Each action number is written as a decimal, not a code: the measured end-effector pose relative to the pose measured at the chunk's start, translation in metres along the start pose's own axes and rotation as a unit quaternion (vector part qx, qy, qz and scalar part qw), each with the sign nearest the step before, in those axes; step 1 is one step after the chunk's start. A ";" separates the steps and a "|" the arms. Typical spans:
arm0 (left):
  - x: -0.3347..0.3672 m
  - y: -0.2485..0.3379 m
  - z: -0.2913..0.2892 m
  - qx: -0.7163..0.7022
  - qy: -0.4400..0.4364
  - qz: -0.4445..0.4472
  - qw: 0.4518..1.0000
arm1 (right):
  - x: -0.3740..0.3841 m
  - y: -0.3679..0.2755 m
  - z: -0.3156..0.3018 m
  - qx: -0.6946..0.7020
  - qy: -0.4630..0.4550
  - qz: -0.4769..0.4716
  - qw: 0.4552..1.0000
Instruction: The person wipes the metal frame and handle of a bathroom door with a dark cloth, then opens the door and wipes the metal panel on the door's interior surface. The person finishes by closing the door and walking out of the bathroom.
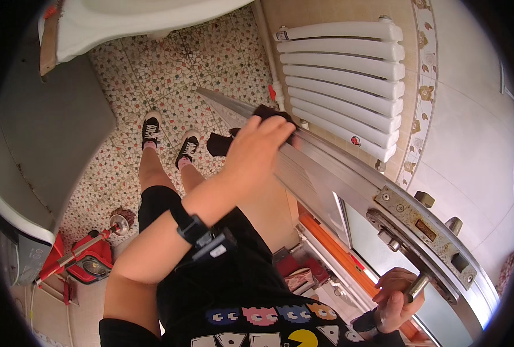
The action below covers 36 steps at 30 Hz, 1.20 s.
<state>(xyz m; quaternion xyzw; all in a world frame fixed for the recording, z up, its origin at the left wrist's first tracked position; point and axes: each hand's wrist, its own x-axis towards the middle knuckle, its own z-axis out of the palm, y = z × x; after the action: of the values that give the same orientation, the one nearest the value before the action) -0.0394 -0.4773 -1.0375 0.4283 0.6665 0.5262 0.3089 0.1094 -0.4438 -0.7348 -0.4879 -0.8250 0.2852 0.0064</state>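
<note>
My left hand [257, 144] is closed round a dark brown cloth [277, 115], pressed over the narrow edge of a silver metal door [349, 165]. A loose end of the cloth hangs on the near side of the door, below my fingers. At the lower right, my right hand [397, 295] has its fingers wrapped round the door's metal lever handle [417, 287]. Beside the handle, a worn lock plate [407, 214] is set into the door edge, with bolts sticking out. A black band with a small device [202, 234] sits on my left forearm.
A white radiator [344, 81] hangs on the tiled wall beyond the door, near a pipe with a red valve [272, 92]. A white basin [141, 20] is at the top. Red equipment [92, 260] and a round brush [121, 221] lie at lower left. My shoes [151, 128] stand on the mosaic floor.
</note>
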 end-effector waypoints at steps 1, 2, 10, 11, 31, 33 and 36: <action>0.002 -0.009 0.003 -0.009 0.001 -0.014 1.000 | 0.001 0.000 0.001 -0.001 0.002 -0.003 1.000; 0.004 -0.019 0.005 -0.018 -0.001 -0.025 1.000 | 0.002 -0.001 0.001 -0.002 0.006 -0.001 1.000; 0.015 -0.061 0.022 0.023 0.003 -0.066 0.998 | 0.010 0.001 -0.001 0.004 0.020 -0.004 1.000; 0.019 -0.056 0.018 0.029 -0.039 -0.099 0.994 | 0.009 0.001 0.000 0.010 0.022 -0.010 1.000; 0.005 -0.113 0.044 0.015 0.009 -0.055 0.998 | 0.024 0.020 -0.004 0.172 -0.074 -0.160 0.969; 0.003 -0.148 0.061 0.046 0.012 -0.075 0.996 | 0.027 0.020 -0.006 0.159 -0.096 -0.155 0.970; 0.016 -0.190 0.069 0.068 -0.053 -0.182 0.979 | 0.029 0.018 -0.009 0.151 -0.112 -0.149 0.971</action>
<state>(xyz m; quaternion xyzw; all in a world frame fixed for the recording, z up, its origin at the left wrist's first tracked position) -0.0340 -0.4479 -1.2384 0.3469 0.7503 0.3912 0.4046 0.1110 -0.4099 -0.7436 -0.3182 -0.8311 0.4552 0.0302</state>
